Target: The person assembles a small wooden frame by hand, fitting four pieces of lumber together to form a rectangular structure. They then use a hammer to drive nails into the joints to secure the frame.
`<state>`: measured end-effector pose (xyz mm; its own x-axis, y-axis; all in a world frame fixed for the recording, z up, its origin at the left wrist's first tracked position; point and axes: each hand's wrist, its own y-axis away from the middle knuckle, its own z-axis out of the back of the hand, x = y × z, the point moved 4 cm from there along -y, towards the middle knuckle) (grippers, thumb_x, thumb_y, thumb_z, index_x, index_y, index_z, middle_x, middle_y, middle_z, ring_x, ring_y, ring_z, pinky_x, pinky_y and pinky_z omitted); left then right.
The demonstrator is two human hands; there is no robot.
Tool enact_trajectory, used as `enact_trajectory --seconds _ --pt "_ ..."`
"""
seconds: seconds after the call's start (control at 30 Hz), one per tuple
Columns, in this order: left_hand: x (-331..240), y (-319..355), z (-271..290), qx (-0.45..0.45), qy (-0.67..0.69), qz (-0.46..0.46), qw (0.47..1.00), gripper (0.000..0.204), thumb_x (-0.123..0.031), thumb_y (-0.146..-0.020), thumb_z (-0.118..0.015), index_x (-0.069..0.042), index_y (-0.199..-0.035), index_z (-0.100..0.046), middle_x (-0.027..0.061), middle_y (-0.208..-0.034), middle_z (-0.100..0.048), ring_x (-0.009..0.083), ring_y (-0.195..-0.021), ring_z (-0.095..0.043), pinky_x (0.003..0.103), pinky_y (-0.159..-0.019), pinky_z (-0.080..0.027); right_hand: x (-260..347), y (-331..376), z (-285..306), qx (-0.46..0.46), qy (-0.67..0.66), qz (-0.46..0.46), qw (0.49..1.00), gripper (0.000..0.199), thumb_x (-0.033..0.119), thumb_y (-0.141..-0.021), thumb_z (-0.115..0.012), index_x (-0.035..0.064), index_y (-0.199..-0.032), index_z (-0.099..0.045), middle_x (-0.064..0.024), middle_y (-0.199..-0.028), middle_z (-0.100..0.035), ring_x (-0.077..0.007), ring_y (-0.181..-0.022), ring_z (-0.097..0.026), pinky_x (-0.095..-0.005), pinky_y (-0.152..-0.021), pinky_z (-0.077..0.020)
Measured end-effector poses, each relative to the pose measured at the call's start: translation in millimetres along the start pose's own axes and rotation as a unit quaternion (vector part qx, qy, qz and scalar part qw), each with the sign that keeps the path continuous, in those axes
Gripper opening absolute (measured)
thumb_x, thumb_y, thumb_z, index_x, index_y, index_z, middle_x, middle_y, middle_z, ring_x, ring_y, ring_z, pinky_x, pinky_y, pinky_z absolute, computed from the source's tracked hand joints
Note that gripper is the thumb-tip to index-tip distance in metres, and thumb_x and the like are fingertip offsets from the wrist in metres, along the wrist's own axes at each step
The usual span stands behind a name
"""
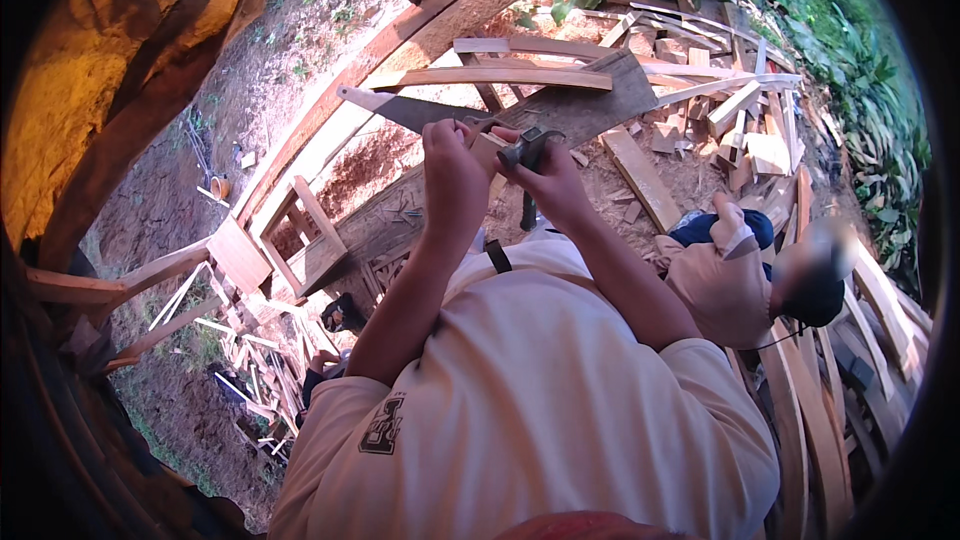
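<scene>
My left hand (447, 155) is closed on a small wooden block (487, 153), held in front of my chest. Close against the block's right side, my right hand (548, 180) grips what looks like a claw hammer (530, 144). Its dark head is up by the block and its handle points down; my fingers partly cover it. Just beyond my hands, a handsaw (405, 111) points its blade to the left, its handle end mostly hidden behind my left hand. Below and behind it runs a long weathered plank (590, 100), slanting from lower left to upper right.
Sawn boards (520, 75) lie beyond the plank. Offcuts (745, 140) are heaped at the right. On the right a person in a cap (725, 280) crouches close by. Orange sheeting (80, 50) hangs at the left, leafy plants (880, 130) edge the far right.
</scene>
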<state>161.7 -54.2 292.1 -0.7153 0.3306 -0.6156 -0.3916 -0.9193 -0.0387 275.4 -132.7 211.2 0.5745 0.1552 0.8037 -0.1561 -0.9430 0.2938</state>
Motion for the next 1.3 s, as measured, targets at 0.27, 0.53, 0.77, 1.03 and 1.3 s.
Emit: enact_trajectory --seconds 0.27,0.53,0.77,1.03,1.3 --pt "0.6 0.3 1.5 0.01 -0.004 -0.013 1.0 0.031 0.004 -0.082 -0.068 0.005 -0.107 -0.05 0.0193 -0.105 -0.053 0.036 -0.094 -0.058 0.044 -0.085 -0.049 4.8 1.5 0.2 0.021 0.04 -0.018 0.999 0.054 0.017 -0.094 -0.079 -0.0055 -0.139 -0.059 -0.007 -0.112 -0.071 -0.0095 -0.099 -0.065 -0.0291 -0.088 -0.0538" --pt "-0.9 -1.7 -1.3 0.026 -0.007 -0.023 0.999 0.045 0.002 -0.075 -0.08 0.004 -0.108 -0.049 0.0196 -0.107 -0.053 0.0367 -0.094 -0.059 0.044 -0.082 -0.05 4.4 -0.1 2.9 0.027 0.034 -0.006 0.999 0.055 0.02 -0.094 -0.078 -0.0049 -0.139 -0.059 -0.0056 -0.096 -0.072 -0.0094 -0.084 -0.065 -0.0272 -0.079 -0.0523" --pt "2.6 -19.7 -8.2 0.012 0.088 0.027 0.996 0.008 -0.001 -0.1 -0.053 0.005 -0.099 -0.058 0.0201 -0.097 -0.062 0.0386 -0.091 -0.063 0.045 -0.083 -0.05 15.8 -5.3 7.8 -0.026 -0.008 0.004 1.0 0.045 0.02 -0.096 -0.076 -0.0066 -0.131 -0.064 -0.0074 -0.097 -0.073 -0.0122 -0.087 -0.068 -0.0299 -0.082 -0.0531" --pt "7.5 -11.1 3.7 0.025 0.253 0.121 0.959 0.016 -0.01 -0.102 -0.063 0.004 -0.107 -0.07 0.0116 -0.096 -0.075 0.0166 -0.087 -0.072 0.032 -0.08 -0.057 15.4 -9.3 13.8 -0.02 0.001 0.006 1.0 0.044 0.02 -0.096 -0.075 -0.0005 -0.133 -0.065 -0.0023 -0.084 -0.069 -0.0061 -0.073 -0.056 -0.0244 -0.067 -0.0418" --pt "-1.8 -17.1 4.0 -0.013 0.336 0.095 0.937 0.013 -0.007 -0.101 -0.065 0.004 -0.106 -0.072 0.0113 -0.098 -0.076 0.0164 -0.093 -0.073 0.029 -0.085 -0.057 15.1 -10.9 13.6 -0.014 0.03 -0.003 0.999 0.05 0.028 -0.094 -0.078 -0.0062 -0.128 -0.066 -0.005 -0.089 -0.072 -0.0106 -0.083 -0.067 -0.0292 -0.078 -0.0515"
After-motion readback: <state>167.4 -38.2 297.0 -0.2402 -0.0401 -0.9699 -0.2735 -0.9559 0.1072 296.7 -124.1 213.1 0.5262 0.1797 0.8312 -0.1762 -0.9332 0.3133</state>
